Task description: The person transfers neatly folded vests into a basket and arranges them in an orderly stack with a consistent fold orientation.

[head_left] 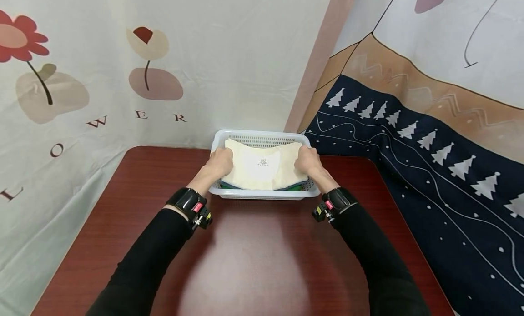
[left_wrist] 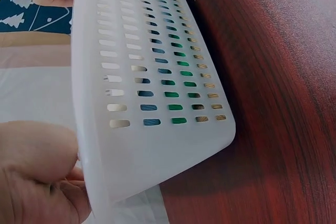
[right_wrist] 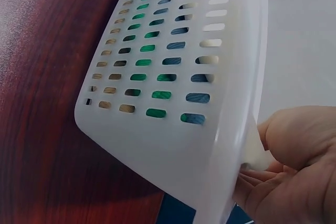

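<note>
A white slotted plastic basket (head_left: 265, 194) stands at the far edge of the table. Inside it, on top, lies a folded cream cloth (head_left: 245, 173) with a small dark print in its middle, its upper edge sagging between the hands. My left hand (head_left: 221, 162) grips the cloth's left end just inside the basket rim. On the other side my right hand (head_left: 308, 161) pinches the right end, where a bit of cream cloth (right_wrist: 254, 153) shows by the fingers. Blue, green and tan folded layers show through the basket's slots beneath; the fingertips are partly hidden.
The dark red wooden table (head_left: 245, 248) reaches toward me from the basket. Behind it hangs a pale curtain (head_left: 229, 70) with flower prints. To the right hangs a navy cloth (head_left: 409, 170) with white trees.
</note>
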The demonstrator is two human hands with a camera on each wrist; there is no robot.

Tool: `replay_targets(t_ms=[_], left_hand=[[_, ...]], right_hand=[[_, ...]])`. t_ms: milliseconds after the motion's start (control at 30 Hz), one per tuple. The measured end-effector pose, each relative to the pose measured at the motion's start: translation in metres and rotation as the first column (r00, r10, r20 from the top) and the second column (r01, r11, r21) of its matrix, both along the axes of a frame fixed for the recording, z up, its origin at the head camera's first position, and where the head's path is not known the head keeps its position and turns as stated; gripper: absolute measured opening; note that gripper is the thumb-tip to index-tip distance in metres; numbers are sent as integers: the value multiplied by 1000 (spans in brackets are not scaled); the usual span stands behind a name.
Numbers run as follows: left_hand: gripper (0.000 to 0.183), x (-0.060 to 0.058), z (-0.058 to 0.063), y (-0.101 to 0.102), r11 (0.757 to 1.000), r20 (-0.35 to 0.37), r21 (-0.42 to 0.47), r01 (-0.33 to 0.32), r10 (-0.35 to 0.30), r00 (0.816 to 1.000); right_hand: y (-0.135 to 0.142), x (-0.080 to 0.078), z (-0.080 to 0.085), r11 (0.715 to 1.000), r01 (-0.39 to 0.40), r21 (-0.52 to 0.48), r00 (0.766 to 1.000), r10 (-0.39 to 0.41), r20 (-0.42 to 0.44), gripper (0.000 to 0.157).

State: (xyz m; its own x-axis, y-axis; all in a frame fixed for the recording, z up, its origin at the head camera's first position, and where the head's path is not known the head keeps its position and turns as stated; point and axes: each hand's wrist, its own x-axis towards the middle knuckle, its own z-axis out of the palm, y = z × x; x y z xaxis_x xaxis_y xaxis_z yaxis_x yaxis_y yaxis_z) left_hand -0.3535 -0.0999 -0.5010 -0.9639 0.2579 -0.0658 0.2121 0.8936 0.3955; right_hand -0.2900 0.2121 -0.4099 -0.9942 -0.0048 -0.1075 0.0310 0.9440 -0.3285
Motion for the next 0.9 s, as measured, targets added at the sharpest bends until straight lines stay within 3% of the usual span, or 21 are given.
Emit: replay_targets(t_ms=[67,100,200,267,367,600,800,900], left_hand=[[33,32,41,8,999,23,-15,-32,32,999],[39,32,44,10,999,33,-10,-42,43,999],[53,55,72,14,998,70,2,-60,60,996],[58,67,85,16,998,76,17,-67,66,995],[64,73,90,16,998,81,15,-62,61,995],[79,74,94,19,999,77,2,-43,43,996],[102,76,95,23,996,95,22,-82,80,992],[104,78,96,21,994,96,64,-93,87,992]], right_hand=[[0,0,1,1000,8,-19,1000,-8,2,26],[0,0,1,999,13,-32,1000,-13,2,27],[0,0,2,998,24,-63,1000,-25,-9,38],[0,0,2,997,29,-78,1000,-30,-4,45],[-1,-1,3,996,38,-83,999,-36,19,56],[-1,0,6,995,44,-94,996,-36,79,69],[2,4,12,983,79,-167,985,-52,162,83],[4,9,15,974,78,-213,985,-42,166,85]])
